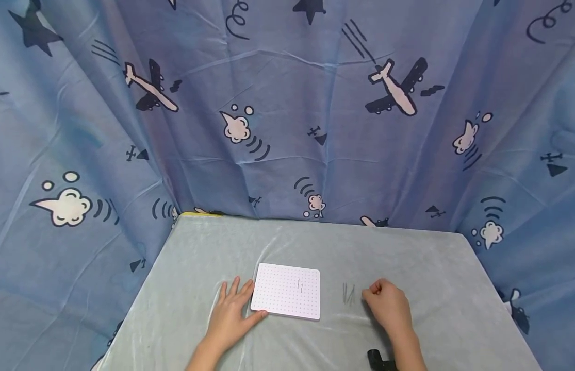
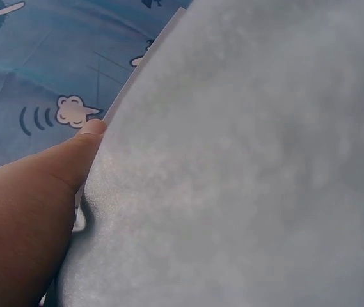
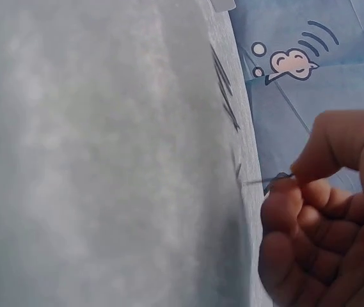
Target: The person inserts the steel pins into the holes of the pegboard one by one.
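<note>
A white board (image 1: 278, 294) with a grid of small dots lies on the grey cloth. Two thin dark rods (image 1: 298, 284) show on its right half. My left hand (image 1: 229, 315) rests along the board's left side, fingers spread, with the thumb at the near left corner. To the right of the board, my right hand (image 1: 390, 304) is close over the cloth. Between thumb and forefinger it pinches a thin dark rod (image 3: 266, 181), whose free end sticks out in the right wrist view. Several loose rods (image 1: 345, 292) lie between the board and this hand.
The table (image 1: 445, 288) is covered in grey cloth. A patterned blue curtain (image 1: 278, 170) hangs behind it and on both sides. Near the right wrist shows a black object (image 1: 375, 359), partly out of frame.
</note>
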`<action>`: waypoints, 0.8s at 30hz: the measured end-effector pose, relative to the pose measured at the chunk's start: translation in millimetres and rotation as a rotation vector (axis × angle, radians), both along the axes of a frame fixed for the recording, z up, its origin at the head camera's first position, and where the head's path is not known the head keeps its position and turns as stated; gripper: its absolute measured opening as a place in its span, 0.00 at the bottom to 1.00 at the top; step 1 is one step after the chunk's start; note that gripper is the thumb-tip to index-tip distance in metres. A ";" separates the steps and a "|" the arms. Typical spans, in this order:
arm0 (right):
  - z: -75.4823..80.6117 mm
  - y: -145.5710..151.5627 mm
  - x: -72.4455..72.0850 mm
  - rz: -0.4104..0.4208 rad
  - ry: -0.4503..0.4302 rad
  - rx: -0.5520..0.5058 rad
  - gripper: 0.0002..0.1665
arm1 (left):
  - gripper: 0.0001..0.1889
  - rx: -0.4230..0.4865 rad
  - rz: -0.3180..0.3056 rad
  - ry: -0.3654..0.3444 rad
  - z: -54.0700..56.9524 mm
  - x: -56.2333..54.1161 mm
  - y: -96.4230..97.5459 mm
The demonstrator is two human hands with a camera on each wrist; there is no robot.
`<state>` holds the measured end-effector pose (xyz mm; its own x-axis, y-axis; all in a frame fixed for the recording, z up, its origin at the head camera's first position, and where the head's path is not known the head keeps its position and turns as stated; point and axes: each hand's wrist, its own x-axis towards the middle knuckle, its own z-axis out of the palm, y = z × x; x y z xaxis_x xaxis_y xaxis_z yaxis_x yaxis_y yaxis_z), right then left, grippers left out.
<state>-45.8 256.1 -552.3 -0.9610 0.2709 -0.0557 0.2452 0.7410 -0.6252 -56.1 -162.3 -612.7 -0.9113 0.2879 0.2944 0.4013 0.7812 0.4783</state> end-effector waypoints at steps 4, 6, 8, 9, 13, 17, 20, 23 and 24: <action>0.8 -3.6 -1.1 -0.008 0.065 -0.036 0.04 | 0.47 0.008 -0.001 -0.008 0.1 0.0 -0.6; -0.1 -6.0 -1.8 -0.009 0.100 -0.050 0.02 | 0.47 0.013 -0.003 -0.015 -0.1 -0.1 -1.1; -1.0 -8.8 -2.5 -0.011 0.140 -0.057 0.02 | 0.47 0.015 -0.005 -0.022 -0.1 -0.3 -1.5; -1.7 -10.2 -2.8 -0.013 0.162 -0.060 0.02 | 0.47 0.017 -0.006 -0.025 0.0 -0.3 -1.6; -2.4 -17.1 -3.5 -0.024 0.260 -0.076 0.01 | 0.47 0.011 -0.008 -0.011 0.4 -0.4 -2.5; -0.6 -23.8 -4.2 -0.027 0.350 -0.102 0.05 | 0.46 0.006 -0.010 0.014 1.0 -0.8 -2.7; 1.0 -28.9 -5.1 -0.017 0.397 -0.119 0.08 | 0.45 0.009 -0.010 0.015 1.6 -1.4 -2.4; 2.5 -34.5 -6.3 -0.002 0.419 -0.146 0.09 | 0.45 0.014 -0.010 0.006 1.8 -1.7 -2.2; 3.1 -36.4 -6.9 0.005 0.423 -0.155 0.09 | 0.45 0.016 -0.010 0.005 1.8 -1.8 -2.1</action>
<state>-52.7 219.7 -549.2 -0.9093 0.2856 0.3026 -0.0590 0.6313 -0.7733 -57.8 -164.4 -610.8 -0.9069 0.2918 0.3039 0.4113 0.7696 0.4885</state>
